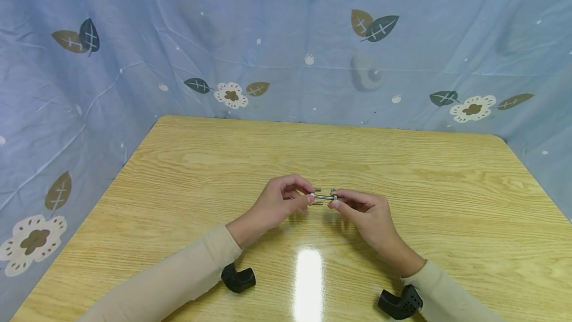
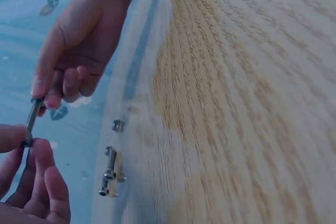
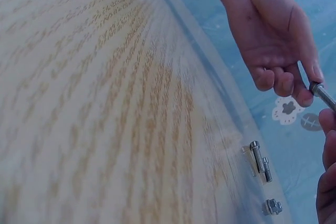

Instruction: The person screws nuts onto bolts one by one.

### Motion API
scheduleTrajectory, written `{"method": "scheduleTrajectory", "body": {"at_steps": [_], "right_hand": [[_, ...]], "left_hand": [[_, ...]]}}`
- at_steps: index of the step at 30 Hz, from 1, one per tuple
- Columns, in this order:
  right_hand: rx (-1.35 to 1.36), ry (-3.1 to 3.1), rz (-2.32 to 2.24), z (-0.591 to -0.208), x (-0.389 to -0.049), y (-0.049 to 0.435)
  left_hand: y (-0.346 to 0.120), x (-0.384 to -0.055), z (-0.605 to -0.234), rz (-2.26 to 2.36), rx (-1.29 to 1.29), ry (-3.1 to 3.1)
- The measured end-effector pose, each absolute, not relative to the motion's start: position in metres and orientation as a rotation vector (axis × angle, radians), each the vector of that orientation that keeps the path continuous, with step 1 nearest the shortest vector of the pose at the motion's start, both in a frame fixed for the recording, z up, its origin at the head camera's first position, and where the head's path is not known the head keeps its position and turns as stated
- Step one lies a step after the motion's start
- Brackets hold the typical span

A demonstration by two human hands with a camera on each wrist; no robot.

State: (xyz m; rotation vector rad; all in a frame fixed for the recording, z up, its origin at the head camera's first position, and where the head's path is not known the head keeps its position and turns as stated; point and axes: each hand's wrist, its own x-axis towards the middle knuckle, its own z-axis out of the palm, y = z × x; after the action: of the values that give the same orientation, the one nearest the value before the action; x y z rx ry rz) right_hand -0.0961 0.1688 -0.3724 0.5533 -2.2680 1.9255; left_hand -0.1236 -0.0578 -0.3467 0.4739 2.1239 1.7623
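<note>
A metal bolt (image 1: 323, 197) lies between both hands' fingertips, above the table. My left hand (image 1: 282, 201) pinches its head end between thumb and fingers. At the other end, thumb and forefinger of my right hand (image 1: 367, 210) pinch a small metal piece (image 2: 36, 100) that looks like a nut. In the right wrist view, the shank's thread shows and the right fingertips hide the far end. Two loose bolts (image 3: 255, 153) lie side by side on the table below, partly behind the left hand in the head view. Loose nuts (image 3: 273, 206) lie near the right hand.
The wood-grain table (image 1: 214, 153) reaches back to a blue patterned curtain (image 1: 286, 39). A black wrist mount (image 1: 239, 280) hangs under the left sleeve, and another black mount (image 1: 399, 304) under the right sleeve. Light glares off the tabletop in front of the hands.
</note>
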Motion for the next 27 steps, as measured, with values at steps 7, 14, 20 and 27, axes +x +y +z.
{"method": "scheduleTrajectory", "body": {"at_steps": [7,14,20,27], "right_hand": [[0.558,-2.244,1.951,-0.3738,-0.0956,0.1686],[0.544,-2.240,1.942,-0.3759,-0.0954,0.1697],[0.548,-2.260,1.931,-0.3754,-0.0952,0.1705],[0.495,-2.304,1.908,-0.3745,-0.0953,0.1720]], "left_hand": [[-0.0571,-0.1230,-0.3473,1.760,0.522,2.178],[-0.0572,-0.1238,-0.3500,1.803,0.502,2.098],[-0.0547,-0.1246,-0.3502,1.766,0.465,2.098],[-0.0531,-0.1246,-0.3504,1.798,0.492,2.091]]}}
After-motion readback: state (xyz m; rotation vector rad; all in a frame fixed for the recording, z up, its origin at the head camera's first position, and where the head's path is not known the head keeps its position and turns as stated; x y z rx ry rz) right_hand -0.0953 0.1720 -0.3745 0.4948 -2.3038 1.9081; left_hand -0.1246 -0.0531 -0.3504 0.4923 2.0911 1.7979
